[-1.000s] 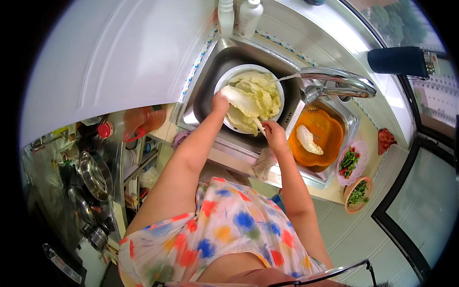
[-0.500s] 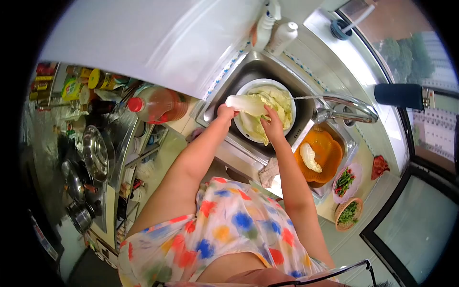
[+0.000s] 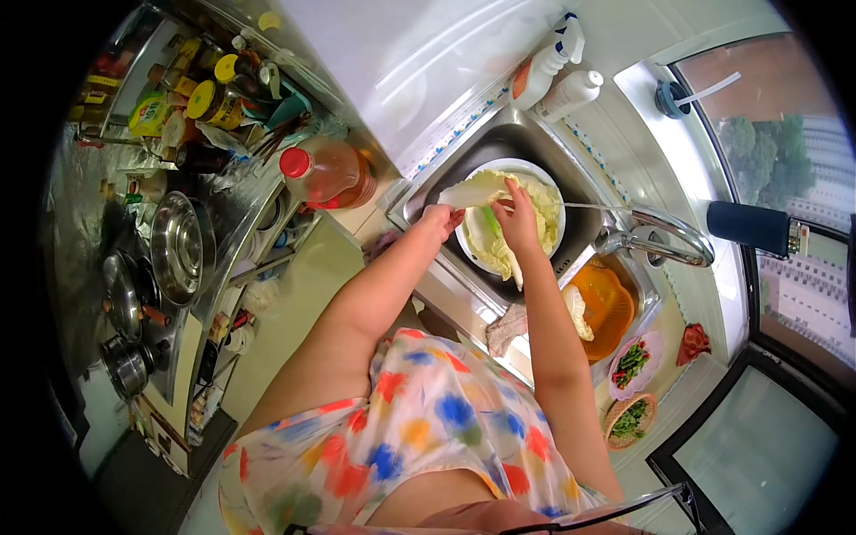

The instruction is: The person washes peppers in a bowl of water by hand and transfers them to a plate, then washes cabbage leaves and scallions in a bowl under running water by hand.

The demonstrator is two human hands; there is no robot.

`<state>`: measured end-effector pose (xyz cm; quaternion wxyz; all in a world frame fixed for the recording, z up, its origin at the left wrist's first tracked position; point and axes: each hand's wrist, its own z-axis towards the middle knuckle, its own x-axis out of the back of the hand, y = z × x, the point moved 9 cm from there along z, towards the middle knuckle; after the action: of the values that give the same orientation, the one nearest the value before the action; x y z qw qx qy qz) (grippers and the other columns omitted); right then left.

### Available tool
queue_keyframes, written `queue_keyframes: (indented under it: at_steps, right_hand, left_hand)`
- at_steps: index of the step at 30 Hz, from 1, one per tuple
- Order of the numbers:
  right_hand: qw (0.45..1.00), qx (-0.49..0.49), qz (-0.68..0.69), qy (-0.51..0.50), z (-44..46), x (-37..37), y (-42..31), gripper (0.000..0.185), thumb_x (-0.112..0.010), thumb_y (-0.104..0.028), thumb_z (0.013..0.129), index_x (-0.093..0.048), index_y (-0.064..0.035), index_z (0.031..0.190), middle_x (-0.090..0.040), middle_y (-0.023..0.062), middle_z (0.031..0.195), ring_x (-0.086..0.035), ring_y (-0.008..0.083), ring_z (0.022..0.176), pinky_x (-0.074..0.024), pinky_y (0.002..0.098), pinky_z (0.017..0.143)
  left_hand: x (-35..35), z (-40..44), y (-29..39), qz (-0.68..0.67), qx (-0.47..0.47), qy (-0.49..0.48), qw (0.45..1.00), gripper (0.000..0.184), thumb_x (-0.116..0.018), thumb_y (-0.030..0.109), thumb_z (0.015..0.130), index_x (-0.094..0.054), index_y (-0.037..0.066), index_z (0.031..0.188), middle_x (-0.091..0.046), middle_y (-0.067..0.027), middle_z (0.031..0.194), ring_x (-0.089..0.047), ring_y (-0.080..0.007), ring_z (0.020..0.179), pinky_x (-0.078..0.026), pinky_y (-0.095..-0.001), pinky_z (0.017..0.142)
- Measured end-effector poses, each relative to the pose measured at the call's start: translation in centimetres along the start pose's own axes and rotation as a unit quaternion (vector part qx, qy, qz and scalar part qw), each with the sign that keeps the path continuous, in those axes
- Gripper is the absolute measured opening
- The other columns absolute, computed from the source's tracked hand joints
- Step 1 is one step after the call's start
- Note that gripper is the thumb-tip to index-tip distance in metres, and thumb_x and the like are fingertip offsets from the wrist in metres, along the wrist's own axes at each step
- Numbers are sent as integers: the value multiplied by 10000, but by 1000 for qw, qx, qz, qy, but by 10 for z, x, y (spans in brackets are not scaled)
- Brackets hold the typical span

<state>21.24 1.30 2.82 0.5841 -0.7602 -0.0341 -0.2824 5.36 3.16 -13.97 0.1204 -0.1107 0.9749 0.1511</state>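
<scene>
A napa cabbage leaf [image 3: 473, 191] with a pale, broad stem is held between my two hands over a white basin [image 3: 561, 234]. My left hand [image 3: 440, 220] is closed on the stem end, with part of its fingers hidden. At the leafy end, the fingers of my right hand [image 3: 519, 221] pinch the yellow-green edge. More cabbage leaves [image 3: 546, 209] fill the basin, which sits inside the steel sink [image 3: 517, 134]. A thin stream of water runs from the faucet [image 3: 673, 234] into the basin.
To the right, an orange basin [image 3: 611, 312] holds a cabbage leaf [image 3: 577, 310]. Beyond it are a pink dish of cut peppers [image 3: 632, 364] and a basket of greens [image 3: 629, 419]. Bottles [image 3: 546, 67] stand behind the sink; a red-capped jug [image 3: 334, 174] is at left.
The leaf has turned in my hands, its stem end lower than before. My right hand has shifted up along the leafy edge. The camera view has also swung slightly.
</scene>
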Motion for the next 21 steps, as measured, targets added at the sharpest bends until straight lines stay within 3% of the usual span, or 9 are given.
queue_keyframes:
  at_steps: [7, 16, 21]
  right_hand:
    - [1000, 5, 6, 4, -12, 4, 2, 515, -606, 9, 800, -418, 10, 1279, -458, 165, 1190, -615, 202, 928, -508, 280, 777]
    - [997, -70, -24, 28, -51, 30, 53, 512, -582, -25, 808, -423, -51, 1294, -490, 170, 1144, -617, 239, 872, -489, 312, 771]
    - [993, -113, -15, 38, -75, 43, 67, 519, -578, -22, 821, -416, -54, 1313, -487, 145, 1200, -612, 204, 916, -475, 285, 803]
  left_hand:
    - [2, 4, -10, -2, 14, -6, 1000, 139, -482, 7, 849, -546, -38, 965, -608, -98, 794, -611, -191, 674, -547, -289, 657]
    - [-26, -25, 28, 196, -197, -73, 958, 149, -487, 58, 876, -561, -9, 987, -627, -81, 829, -622, -147, 663, -485, -249, 586]
    - [-56, -46, 33, 249, -240, -99, 933, 140, -480, 58, 881, -554, -15, 975, -616, -70, 810, -610, -131, 631, -493, -248, 574]
